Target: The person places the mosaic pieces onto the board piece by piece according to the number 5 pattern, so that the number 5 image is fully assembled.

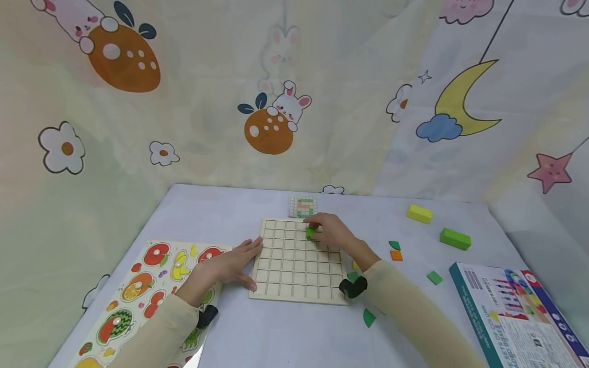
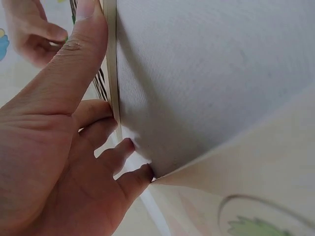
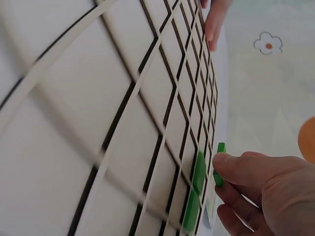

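Observation:
A pale wooden grid board (image 1: 290, 263) lies on the white table. My left hand (image 1: 232, 263) touches its left edge, thumb near the lower corner and the other fingers higher along the side. In the left wrist view, the thumb (image 2: 81, 49) presses against the board's rim. Over the upper right of the grid, my right hand (image 1: 332, 231) pinches a small green tile (image 3: 219, 180) between thumb and fingers. Just beside that tile, green tile pieces (image 3: 194, 199) sit on the board's squares. A small pattern card (image 1: 303, 205) lies behind the board.
Left is a fruit picture board (image 1: 143, 329). To the right are a yellow block (image 1: 419, 213), a green block (image 1: 455, 238) and a printed box (image 1: 515, 317). Loose pieces lie near my right forearm: an orange square (image 1: 396, 255), a green square (image 1: 434, 277) and a green curved piece (image 1: 369, 317).

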Tool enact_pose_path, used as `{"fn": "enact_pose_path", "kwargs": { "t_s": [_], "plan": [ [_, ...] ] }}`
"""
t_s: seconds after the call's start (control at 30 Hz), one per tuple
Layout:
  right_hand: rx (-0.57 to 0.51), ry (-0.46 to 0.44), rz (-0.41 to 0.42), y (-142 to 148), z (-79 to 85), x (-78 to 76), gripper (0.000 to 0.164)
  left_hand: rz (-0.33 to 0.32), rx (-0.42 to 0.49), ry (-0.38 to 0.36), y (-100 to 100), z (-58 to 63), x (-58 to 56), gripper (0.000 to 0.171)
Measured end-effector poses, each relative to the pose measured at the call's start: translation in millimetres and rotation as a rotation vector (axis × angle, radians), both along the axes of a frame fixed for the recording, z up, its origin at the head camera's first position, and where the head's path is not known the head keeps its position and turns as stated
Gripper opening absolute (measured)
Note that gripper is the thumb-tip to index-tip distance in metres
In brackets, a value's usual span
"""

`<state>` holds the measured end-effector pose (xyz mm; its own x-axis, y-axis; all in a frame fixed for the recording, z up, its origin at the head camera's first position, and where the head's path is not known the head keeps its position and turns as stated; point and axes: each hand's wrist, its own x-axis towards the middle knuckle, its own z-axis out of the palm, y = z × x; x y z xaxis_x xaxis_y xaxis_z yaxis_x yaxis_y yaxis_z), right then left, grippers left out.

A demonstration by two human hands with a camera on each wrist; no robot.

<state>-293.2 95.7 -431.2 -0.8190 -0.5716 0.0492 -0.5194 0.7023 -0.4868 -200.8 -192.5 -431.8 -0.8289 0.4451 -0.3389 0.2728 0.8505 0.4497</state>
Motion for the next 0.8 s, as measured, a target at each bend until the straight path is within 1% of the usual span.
{"fn": "enact_pose_path", "kwargs": {
  "t_s": [0.1,0.13,0.2,0.3,0.47,0.63,0.73,0.8],
  "plan": [
    [0.007,-0.023,-0.006,-18,-3.1,-2.6,0.041,0.005,0.000,0.002,0,0.1,0.6,0.110],
    [0.002,-0.045,-0.019,-23,-3.9,-2.4,0.041,0.005,0.001,0.001,0,0.2,0.7,0.109],
    [0.005,-0.073,-0.040,-30,-5.4,-2.2,0.041,0.006,0.000,0.002,-1,0.1,1.0,0.109],
    [0.013,-0.082,-0.056,-36,-6.9,-1.6,0.040,0.010,-0.006,0.003,-1,0.2,1.2,0.110],
    [0.038,-0.060,-0.075,-37,-7.4,-0.6,0.037,0.009,-0.011,0.003,1,-0.1,0.2,0.110],
    [0.048,-0.066,-0.058,-33,-4.2,2.3,0.037,0.018,-0.011,-0.009,2,-1.1,0.5,0.110],
    [0.043,-0.053,-0.029,-24,-2.4,3.0,0.039,0.026,-0.016,-0.009,1,-1.5,0.8,0.110],
    [0.041,-0.030,-0.013,-11,0.7,2.5,0.040,0.027,-0.009,-0.007,0,-1.6,0.9,0.110]
  ]
}}
